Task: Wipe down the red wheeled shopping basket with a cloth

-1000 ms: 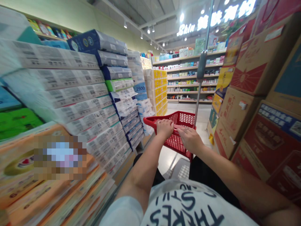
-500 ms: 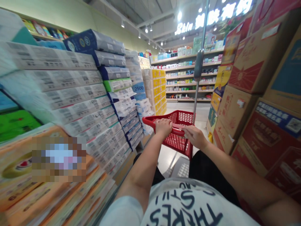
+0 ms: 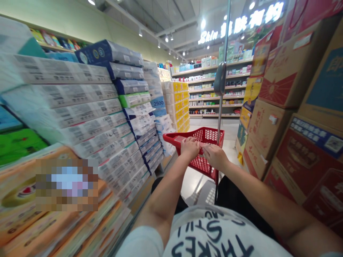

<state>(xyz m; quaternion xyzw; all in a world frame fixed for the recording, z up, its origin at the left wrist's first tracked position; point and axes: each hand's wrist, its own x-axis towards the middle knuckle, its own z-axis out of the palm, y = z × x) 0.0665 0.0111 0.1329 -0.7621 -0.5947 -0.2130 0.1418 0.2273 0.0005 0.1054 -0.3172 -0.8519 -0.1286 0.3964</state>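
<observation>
In front of me is a red plastic shopping cart [image 3: 202, 165] with a perforated basket. A pole [image 3: 220, 117] with a grey fitting on it rises from the cart's right side. My left hand [image 3: 190, 147] is closed around the cart's handle, its fingers curled over the bar. Close beside it, my right hand [image 3: 215, 156] also holds the bar, to the right of the left one. Part of the handle is hidden under both hands. The basket's inside is mostly out of sight.
Tall stacks of wrapped paper packs [image 3: 88, 96] stand on the left, with orange packs [image 3: 53, 228] nearest me. Yellow-and-white packs [image 3: 179, 103] stand farther along. Cardboard cartons [image 3: 281, 132] are piled on the right. Ahead are shelves [image 3: 211, 85] of small boxes.
Both hands are still on the handle; the right hand has shifted left along it, nearer the left hand, which moved slightly right. The pole now appears a little farther left.
</observation>
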